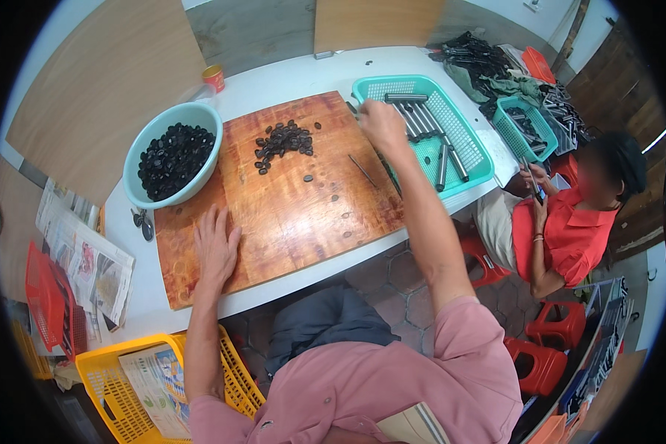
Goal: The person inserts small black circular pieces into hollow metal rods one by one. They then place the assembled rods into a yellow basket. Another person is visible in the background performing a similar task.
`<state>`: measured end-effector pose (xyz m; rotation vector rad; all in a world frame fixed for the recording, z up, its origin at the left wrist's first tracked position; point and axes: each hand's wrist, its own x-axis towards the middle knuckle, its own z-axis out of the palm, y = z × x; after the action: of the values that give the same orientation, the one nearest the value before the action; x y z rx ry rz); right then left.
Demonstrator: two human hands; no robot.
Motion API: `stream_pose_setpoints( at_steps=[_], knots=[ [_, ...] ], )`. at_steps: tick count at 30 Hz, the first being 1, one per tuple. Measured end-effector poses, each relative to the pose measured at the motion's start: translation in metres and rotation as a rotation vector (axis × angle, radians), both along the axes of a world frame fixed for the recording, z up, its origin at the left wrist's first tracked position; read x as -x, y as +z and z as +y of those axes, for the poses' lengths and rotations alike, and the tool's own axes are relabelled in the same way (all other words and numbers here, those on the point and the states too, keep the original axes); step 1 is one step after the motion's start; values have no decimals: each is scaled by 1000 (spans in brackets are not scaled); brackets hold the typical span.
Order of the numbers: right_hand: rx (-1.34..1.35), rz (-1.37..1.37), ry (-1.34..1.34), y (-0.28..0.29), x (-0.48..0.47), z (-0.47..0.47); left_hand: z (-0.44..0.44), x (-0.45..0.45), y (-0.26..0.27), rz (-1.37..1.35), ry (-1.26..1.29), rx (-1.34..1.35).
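Note:
My left hand rests flat on the left part of a wooden board, holding nothing, its thumb spread from the fingers. My right hand is curled at the left rim of a turquoise plastic basket; whether anything is inside the fingers is hidden. Several dark metal tubes lie in that basket, one across the ends of the others. On the board is a loose pile of small black oval pieces, with single ones apart from it. A thin metal rod lies right of the pile.
A pale blue bowl full of black pieces stands at the left, beside keys. Yellow baskets and newspapers are lower left. A seated person at the right holds a tube near a smaller basket and red stools.

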<state>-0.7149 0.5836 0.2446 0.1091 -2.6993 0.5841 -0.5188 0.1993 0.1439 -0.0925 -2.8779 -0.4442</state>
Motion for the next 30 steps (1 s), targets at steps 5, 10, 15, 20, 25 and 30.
stream_pose_setpoints(
  at_steps=[5, 10, 15, 20, 25, 30],
  knots=[
    [-311, -303, -187, -30, 37, 84, 7, 10, -13, 93, 70, -29],
    [-301, -573, -198, -47, 41, 87, 3, 6, -15, 90, 72, -80],
    [78, -723, -262, -25, 41, 91, 2, 4, -19, 145, 76, -65],
    [399, -472, -79, -6, 33, 127, 6, 5, -14, 219, 43, -168],
    [819, -290, 208, 60, -50, 48, 29, -5, 7, 122, -19, -640],
    [777, -544, 462, 12, -126, -61, 92, 11, 37, -205, -66, -1609]
  ],
)
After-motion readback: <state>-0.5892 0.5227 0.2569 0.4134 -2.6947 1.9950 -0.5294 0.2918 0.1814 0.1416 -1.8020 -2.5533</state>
